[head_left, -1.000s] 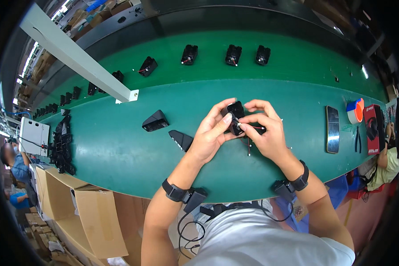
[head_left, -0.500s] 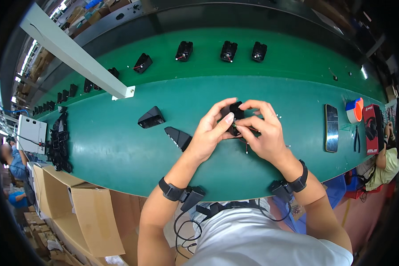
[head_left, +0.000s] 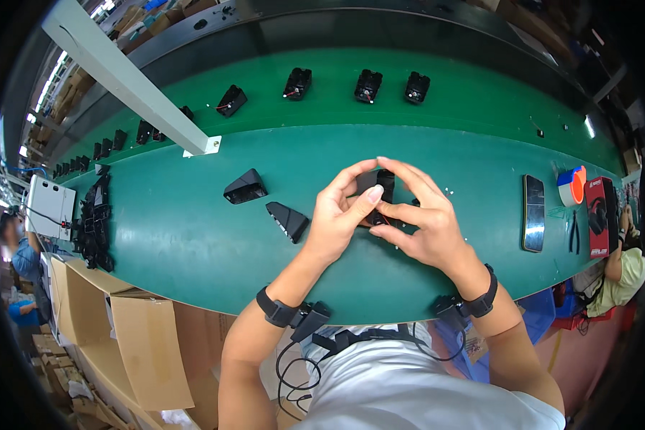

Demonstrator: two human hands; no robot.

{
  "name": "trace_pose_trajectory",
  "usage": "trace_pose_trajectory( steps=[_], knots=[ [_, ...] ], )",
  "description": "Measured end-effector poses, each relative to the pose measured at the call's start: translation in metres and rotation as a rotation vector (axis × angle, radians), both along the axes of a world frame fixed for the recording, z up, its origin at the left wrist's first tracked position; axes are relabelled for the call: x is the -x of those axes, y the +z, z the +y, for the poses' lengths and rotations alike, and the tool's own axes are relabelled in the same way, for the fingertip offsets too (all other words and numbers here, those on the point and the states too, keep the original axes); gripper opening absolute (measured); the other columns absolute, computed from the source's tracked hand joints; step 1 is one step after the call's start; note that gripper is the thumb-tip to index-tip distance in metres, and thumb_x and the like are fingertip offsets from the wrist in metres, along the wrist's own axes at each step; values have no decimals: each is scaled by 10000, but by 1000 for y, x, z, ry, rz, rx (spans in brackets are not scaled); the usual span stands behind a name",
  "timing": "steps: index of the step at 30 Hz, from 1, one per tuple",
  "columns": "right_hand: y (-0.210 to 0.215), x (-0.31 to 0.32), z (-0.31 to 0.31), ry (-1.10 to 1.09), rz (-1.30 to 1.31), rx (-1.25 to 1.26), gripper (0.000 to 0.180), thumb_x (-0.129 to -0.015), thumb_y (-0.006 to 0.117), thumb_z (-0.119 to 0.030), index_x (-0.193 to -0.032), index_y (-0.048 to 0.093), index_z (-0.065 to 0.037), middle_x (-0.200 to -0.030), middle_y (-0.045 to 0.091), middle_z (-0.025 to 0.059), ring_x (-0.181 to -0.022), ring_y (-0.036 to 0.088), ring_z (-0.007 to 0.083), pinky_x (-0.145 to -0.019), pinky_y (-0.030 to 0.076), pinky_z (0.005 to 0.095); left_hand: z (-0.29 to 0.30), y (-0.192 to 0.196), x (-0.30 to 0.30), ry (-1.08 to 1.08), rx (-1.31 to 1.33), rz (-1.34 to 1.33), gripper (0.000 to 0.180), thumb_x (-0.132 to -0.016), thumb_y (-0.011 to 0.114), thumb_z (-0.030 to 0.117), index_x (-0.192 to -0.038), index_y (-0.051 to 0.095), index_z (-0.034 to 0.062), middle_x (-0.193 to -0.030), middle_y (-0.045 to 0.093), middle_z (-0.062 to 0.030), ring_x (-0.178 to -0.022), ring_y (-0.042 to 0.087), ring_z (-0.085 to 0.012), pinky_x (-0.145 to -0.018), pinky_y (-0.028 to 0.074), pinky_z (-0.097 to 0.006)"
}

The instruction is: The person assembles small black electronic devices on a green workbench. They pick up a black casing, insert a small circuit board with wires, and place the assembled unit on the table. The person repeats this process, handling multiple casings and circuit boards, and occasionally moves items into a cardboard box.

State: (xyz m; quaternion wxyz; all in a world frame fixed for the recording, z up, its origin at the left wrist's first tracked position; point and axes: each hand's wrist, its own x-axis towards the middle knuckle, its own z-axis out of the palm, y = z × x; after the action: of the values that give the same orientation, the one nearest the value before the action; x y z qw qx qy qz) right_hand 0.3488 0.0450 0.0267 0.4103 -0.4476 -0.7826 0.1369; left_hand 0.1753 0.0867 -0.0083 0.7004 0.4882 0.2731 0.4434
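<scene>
Both hands are closed round one small black part (head_left: 381, 192), held just above the green bench (head_left: 193, 236) in front of you. Your left hand (head_left: 340, 215) pinches its left side, thumb tip pressed against the lower edge and fingers curled over the top. Your right hand (head_left: 423, 222) wraps the right side, index finger stretched across the top, the other fingers underneath. A thin red wire looks to run at the part's lower edge; too small to be sure.

Probably you're fitting or pressing something into the part, so keep it braced with the right hand and push with the left thumb squarely, clear of the wire.

Two black wedge-shaped covers (head_left: 245, 188) (head_left: 288, 220) lie to your left on the bench. A phone (head_left: 533, 212) and a tape roll (head_left: 571, 185) lie to the right, well apart.
</scene>
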Motion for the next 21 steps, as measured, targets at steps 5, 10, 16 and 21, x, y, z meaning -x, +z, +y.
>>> trace_pose_trajectory(
  steps=[5,10,16,21],
  knots=[
    [-9,-3,4,64,303,176,377,-680,853,-70,-1037,749,-11,-1386,539,230,-1195,590,322,-926,532,382,-4,11,-1,57,55,-50,512,-1051,463,243,-1504,350,32,-1047,662,-113,-855,662,-119,-694,574,-245],
    [-14,-16,5,305,1008,662,232,-911,703,-180,-997,734,33,-1301,594,217,-1135,605,308,-1022,459,433,-4,12,5,61,-280,124,471,-1029,515,185,-1469,429,41,-737,678,-65,-698,656,-100,-591,507,-228],
    [-26,-7,7,424,1283,891,378,-961,637,-318,-1108,681,27,-1204,648,166,-1115,613,271,-1021,475,450,-3,13,13,79,-278,155,468,-1005,578,195,-1433,480,33,-691,669,-49,-628,645,-105,-583,505,-233],
    [-18,-12,4,356,1201,883,397,-963,629,-310,-1150,654,39,-1216,641,176,-1132,615,292,-1020,484,447,-5,21,12,201,-458,262,405,-946,652,123,-1332,571,30,-663,689,-74,-616,661,-96,-597,519,-228]
  ],
)
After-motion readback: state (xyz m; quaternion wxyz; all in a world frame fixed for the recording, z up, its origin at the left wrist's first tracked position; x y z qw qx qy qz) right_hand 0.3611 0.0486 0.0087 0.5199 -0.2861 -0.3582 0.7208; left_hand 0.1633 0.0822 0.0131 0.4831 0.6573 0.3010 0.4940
